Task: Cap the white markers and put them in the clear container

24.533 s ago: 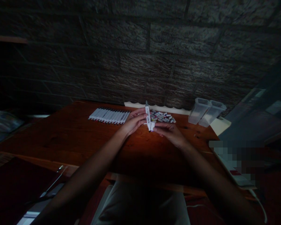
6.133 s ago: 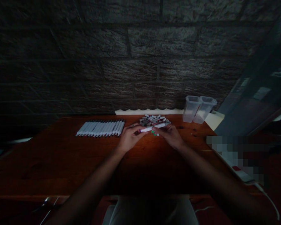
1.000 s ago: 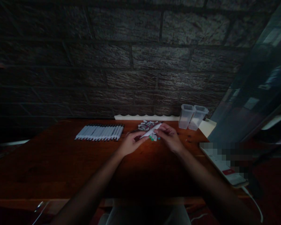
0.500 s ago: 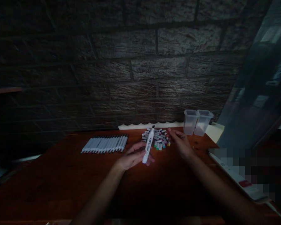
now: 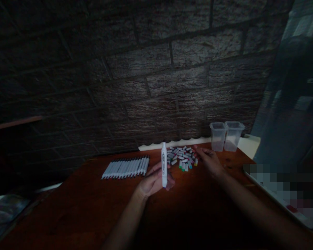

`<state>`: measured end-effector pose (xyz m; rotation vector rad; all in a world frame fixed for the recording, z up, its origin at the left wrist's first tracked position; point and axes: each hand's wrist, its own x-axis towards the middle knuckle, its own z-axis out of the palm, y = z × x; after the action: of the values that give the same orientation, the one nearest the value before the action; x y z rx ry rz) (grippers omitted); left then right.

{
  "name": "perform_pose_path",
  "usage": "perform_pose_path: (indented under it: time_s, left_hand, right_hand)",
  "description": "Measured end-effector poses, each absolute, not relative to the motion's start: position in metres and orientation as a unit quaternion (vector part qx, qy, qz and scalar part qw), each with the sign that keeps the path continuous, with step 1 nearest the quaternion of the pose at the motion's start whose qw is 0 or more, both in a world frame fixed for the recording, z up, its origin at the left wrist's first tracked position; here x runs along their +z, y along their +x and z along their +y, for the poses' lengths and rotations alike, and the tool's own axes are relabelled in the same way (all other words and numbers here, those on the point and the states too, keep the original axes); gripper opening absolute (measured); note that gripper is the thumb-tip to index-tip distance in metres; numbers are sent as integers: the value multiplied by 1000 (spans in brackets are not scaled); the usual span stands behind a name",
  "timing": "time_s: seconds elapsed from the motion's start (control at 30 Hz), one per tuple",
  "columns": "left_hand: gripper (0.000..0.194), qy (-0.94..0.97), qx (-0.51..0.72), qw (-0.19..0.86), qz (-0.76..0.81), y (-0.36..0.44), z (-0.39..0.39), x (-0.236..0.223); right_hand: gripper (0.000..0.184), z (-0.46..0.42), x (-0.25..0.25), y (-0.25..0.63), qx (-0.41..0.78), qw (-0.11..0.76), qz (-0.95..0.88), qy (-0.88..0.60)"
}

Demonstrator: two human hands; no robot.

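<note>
A white marker (image 5: 164,163) with a dark bare tip at its upper end stands almost upright in my left hand (image 5: 153,182). Its lower end carries a cap with a bluish-purple end. My right hand (image 5: 210,161) hovers at the right edge of a loose pile of marker caps (image 5: 182,156), whose ends show green, blue, yellow and other colours. Its fingers are drawn together, and whatever lies between them is too dark to make out. Left of my left hand, a neat row of white markers (image 5: 126,166) lies side by side on the table.
Two clear plastic containers (image 5: 225,137) stand at the back right of the wooden table (image 5: 75,208). A white wavy-edged strip (image 5: 179,142) runs along the brick wall (image 5: 156,86). A pale, partly pixelated object (image 5: 279,203) lies along the right edge.
The view has shifted and tilted slightly. In my left hand the marker has turned from leaning right to nearly vertical. My right hand stays beside the caps.
</note>
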<state>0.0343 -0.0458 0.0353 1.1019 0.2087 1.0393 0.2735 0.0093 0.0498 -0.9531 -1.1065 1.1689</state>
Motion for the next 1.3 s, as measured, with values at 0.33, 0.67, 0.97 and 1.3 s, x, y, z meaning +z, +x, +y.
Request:
perform_pose_path:
  time_s: [0.33,0.67,0.97,1.3]
  left_hand:
    - [27,493,467,720,142,30,-46,46]
    - [27,449,539,682,206,23,-39,52]
    - [43,502,474,709,142,24,-43,45]
    - [43,527,442,719,100,21,-43,38]
  right_hand:
    - [47,11,47,275,485,580,-493,-429]
    - [48,12,47,276,479,577,-489,-445]
    - [45,15,43,277,475,572,-500,-444]
    - [46,15,42,278,470,571,-497,-454]
